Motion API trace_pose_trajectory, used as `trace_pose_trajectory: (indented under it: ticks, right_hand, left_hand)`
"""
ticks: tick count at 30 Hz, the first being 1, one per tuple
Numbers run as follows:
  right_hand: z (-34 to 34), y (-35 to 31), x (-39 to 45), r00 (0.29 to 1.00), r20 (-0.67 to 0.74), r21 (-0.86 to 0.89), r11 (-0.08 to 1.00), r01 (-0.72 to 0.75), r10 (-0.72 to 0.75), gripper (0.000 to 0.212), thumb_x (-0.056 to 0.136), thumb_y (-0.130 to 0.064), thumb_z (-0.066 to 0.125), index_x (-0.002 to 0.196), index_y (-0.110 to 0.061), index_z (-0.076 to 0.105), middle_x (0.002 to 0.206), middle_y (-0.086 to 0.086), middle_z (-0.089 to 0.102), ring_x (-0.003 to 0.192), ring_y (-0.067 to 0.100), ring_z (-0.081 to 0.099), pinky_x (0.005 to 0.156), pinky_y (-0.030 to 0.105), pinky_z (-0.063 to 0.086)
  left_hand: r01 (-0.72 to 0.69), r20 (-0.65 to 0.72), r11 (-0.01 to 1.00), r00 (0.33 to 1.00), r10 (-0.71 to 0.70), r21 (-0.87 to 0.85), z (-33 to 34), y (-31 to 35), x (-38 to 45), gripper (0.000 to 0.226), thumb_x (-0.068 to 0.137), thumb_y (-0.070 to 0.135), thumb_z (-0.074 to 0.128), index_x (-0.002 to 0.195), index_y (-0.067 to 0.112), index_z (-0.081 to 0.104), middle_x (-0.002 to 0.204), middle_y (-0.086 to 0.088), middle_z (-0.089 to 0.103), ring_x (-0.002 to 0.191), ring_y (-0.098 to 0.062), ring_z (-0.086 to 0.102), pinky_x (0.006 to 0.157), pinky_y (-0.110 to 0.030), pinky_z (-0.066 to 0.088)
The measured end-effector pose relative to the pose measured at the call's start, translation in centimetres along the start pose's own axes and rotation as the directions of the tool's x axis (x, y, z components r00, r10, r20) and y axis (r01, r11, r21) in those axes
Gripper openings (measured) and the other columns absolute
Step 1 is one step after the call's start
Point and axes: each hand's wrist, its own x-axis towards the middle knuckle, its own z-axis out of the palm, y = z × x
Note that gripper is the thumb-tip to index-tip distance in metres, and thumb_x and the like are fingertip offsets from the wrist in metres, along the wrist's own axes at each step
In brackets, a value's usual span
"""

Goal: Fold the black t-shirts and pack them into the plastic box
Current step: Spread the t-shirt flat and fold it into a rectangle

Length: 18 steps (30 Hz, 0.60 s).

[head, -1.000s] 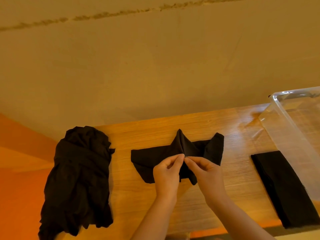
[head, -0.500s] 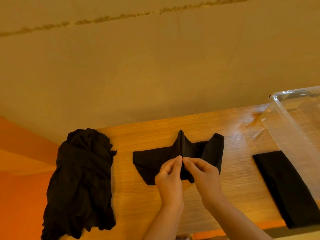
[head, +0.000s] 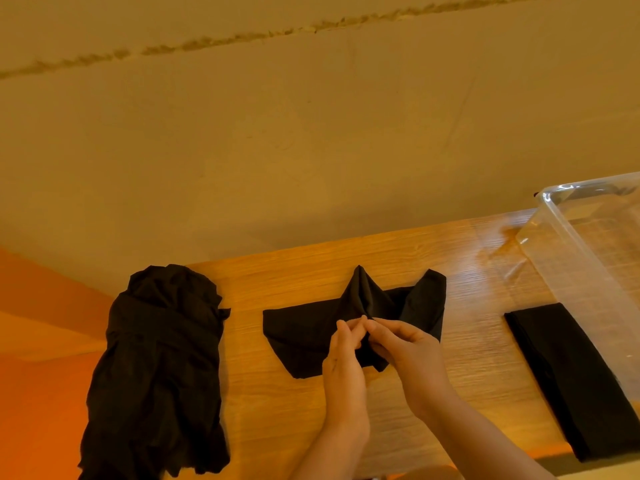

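Note:
A black t-shirt (head: 304, 327) lies half folded in the middle of the wooden table (head: 478, 341), with a ridge of cloth standing up in its centre. My left hand (head: 343, 362) and my right hand (head: 405, 355) meet at that ridge, and the fingertips of both pinch the cloth side by side. A heap of unfolded black t-shirts (head: 159, 368) lies at the table's left end. A folded black t-shirt (head: 575, 379) lies flat inside the clear plastic box (head: 568, 233) at the right.
The table stands against a plain tan wall (head: 311, 133). An orange floor (head: 34, 358) shows past the table's left end. Bare wood lies between the heap, the middle shirt and the box.
Both hands have kept their pinch on the middle shirt's ridge and shifted slightly away from me. The view has drifted a little.

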Motion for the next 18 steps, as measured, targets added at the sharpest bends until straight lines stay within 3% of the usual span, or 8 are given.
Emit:
trace_pose_trajectory:
  ticks: [2, 5, 8, 11, 13, 15, 18]
  right_hand:
    - [-0.3, 0.0, 0.2, 1.0, -0.005, 0.009, 1.0, -0.018, 0.019, 0.023, 0.073, -0.025, 0.072, 0.092, -0.014, 0.077, 0.093, 0.004, 0.075, 0.094, 0.015, 0.07, 0.085, 0.031, 0.054]
    - [-0.4, 0.0, 0.5, 0.999, -0.045, -0.025, 1.0, -0.011, 0.01, 0.011, 0.081, -0.018, 0.07, 0.09, -0.015, 0.076, 0.088, 0.002, 0.075, 0.089, 0.014, 0.07, 0.079, 0.026, 0.055]
    - [-0.6, 0.2, 0.7, 0.995, -0.1, -0.072, 0.997, 0.0, -0.007, 0.008, 0.084, -0.015, 0.07, 0.091, -0.017, 0.075, 0.084, 0.0, 0.074, 0.085, 0.012, 0.07, 0.076, 0.024, 0.055]
    - [-0.9, 0.3, 0.6, 0.992, -0.124, -0.111, 0.994, 0.012, -0.026, 0.009, 0.084, -0.016, 0.07, 0.092, -0.017, 0.074, 0.083, -0.002, 0.074, 0.084, 0.01, 0.07, 0.075, 0.023, 0.053]
    - [-1.1, 0.2, 0.5, 0.989, -0.133, -0.152, 0.988, 0.035, -0.056, 0.008, 0.084, -0.016, 0.07, 0.092, -0.018, 0.073, 0.082, -0.003, 0.074, 0.083, 0.007, 0.07, 0.07, 0.019, 0.053]
    - [-1.2, 0.2, 0.3, 0.986, -0.13, -0.189, 0.979, 0.077, -0.102, 0.008, 0.085, -0.015, 0.07, 0.091, -0.019, 0.073, 0.081, -0.003, 0.074, 0.082, 0.006, 0.07, 0.067, 0.015, 0.052]
    - [-1.1, 0.0, 0.1, 0.98, -0.104, -0.234, 0.962, 0.142, -0.17, 0.008, 0.084, -0.013, 0.07, 0.089, -0.019, 0.073, 0.079, -0.002, 0.074, 0.079, 0.008, 0.07, 0.069, 0.016, 0.054]
  left_hand:
    - [0.066, 0.018, 0.997, 0.998, -0.065, -0.044, -0.3, 0.5, 0.1, 0.058, 0.085, 0.065, 0.031, 0.111, 0.03, 0.07, 0.114, 0.028, 0.055, 0.112, 0.004, 0.044, 0.101, -0.028, 0.024]
    - [0.082, 0.024, 0.996, 0.996, -0.082, -0.015, -0.6, 1.1, 0.2, 0.045, 0.099, 0.046, 0.032, 0.108, 0.027, 0.072, 0.116, 0.021, 0.059, 0.109, 0.001, 0.047, 0.098, -0.03, 0.026]
    - [0.037, 0.015, 0.994, 0.999, -0.039, 0.104, -0.5, 1.5, 1.9, 0.04, 0.102, 0.039, 0.035, 0.105, 0.026, 0.072, 0.113, 0.016, 0.059, 0.106, -0.002, 0.049, 0.088, -0.024, 0.032]
    - [-0.015, -0.004, 0.943, 1.0, 0.017, 0.332, -0.1, 2.3, 6.4, 0.025, 0.1, 0.036, 0.046, 0.108, 0.025, 0.067, 0.112, 0.012, 0.058, 0.105, -0.008, 0.052, 0.085, -0.025, 0.037]
    - [-0.031, 0.048, 0.848, 0.999, 0.007, 0.529, 0.5, 2.8, 10.1, 0.023, 0.097, 0.034, 0.053, 0.115, 0.023, 0.06, 0.117, 0.007, 0.058, 0.099, -0.009, 0.052, 0.08, -0.025, 0.04]
    - [-0.064, 0.117, 0.68, 0.993, -0.032, 0.73, 1.5, 3.3, 13.6, 0.029, 0.092, 0.035, 0.059, 0.116, 0.019, 0.058, 0.116, 0.004, 0.059, 0.096, -0.012, 0.053, 0.076, -0.026, 0.042]
    - [-0.113, 0.19, 0.439, 0.973, -0.135, 0.891, 3.5, 4.5, 16.8, 0.023, 0.084, 0.037, 0.067, 0.085, 0.017, 0.057, 0.088, 0.003, 0.056, 0.081, -0.015, 0.059, 0.064, -0.029, 0.043]
